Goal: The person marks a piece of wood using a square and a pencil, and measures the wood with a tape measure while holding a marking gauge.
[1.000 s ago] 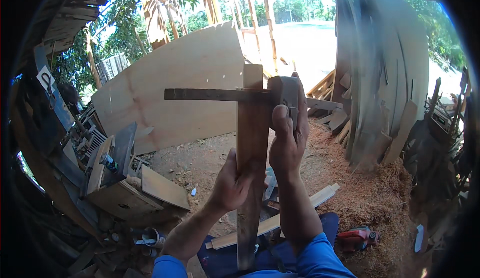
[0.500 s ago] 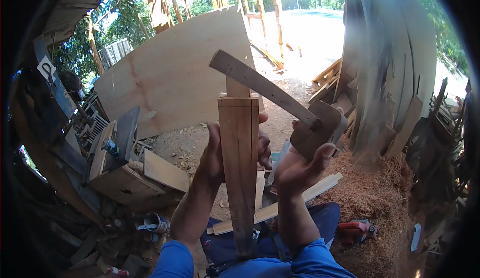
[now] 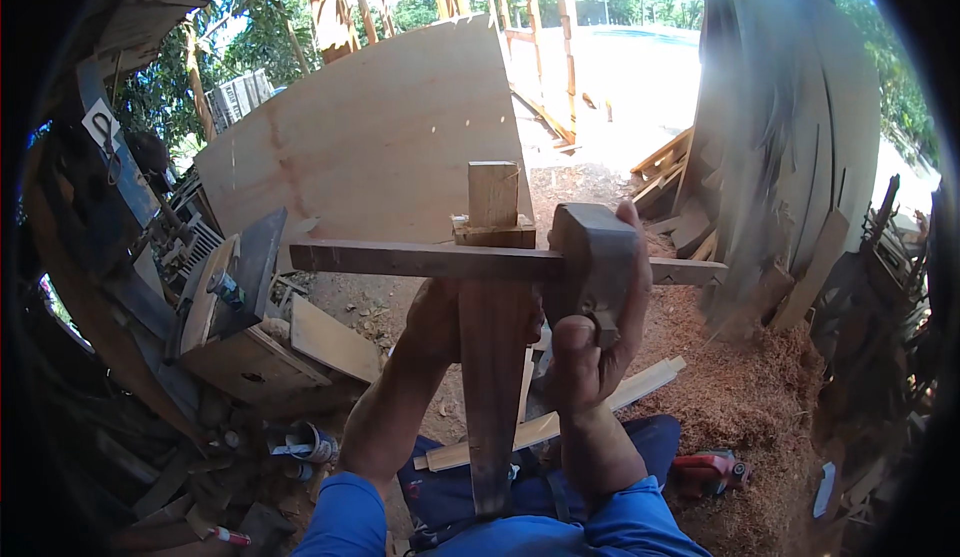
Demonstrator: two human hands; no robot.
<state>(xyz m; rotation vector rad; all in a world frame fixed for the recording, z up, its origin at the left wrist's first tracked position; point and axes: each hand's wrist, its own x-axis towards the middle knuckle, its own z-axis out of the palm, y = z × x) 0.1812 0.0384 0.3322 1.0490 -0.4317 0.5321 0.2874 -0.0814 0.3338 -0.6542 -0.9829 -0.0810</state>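
Note:
A long wooden post (image 3: 490, 387) stands nearly upright in front of me, its lower end down by my lap and a narrower tenon (image 3: 493, 195) at its top. My left hand (image 3: 432, 322) is closed around the post's upper part, the fingers partly hidden behind it. In my right hand (image 3: 592, 372) is a wooden marking gauge (image 3: 597, 252), gripped by its block with the thumb low on the near side. The gauge's beam lies level across the front of the post, just below the tenon's shoulder. Whether the beam touches the wood I cannot tell.
A pale wooden strip (image 3: 645, 384) lies across my lap. Wood shavings (image 3: 760, 387) cover the ground at right, with a red power tool (image 3: 708, 473) on them. A large plywood sheet (image 3: 370, 147) leans ahead. At left are a wooden box (image 3: 255, 362) and a small bucket (image 3: 322, 445).
My right hand has turned the marking gauge from a slant to level and brought it lower, across the post. The post's top has tipped away and shifted slightly right.

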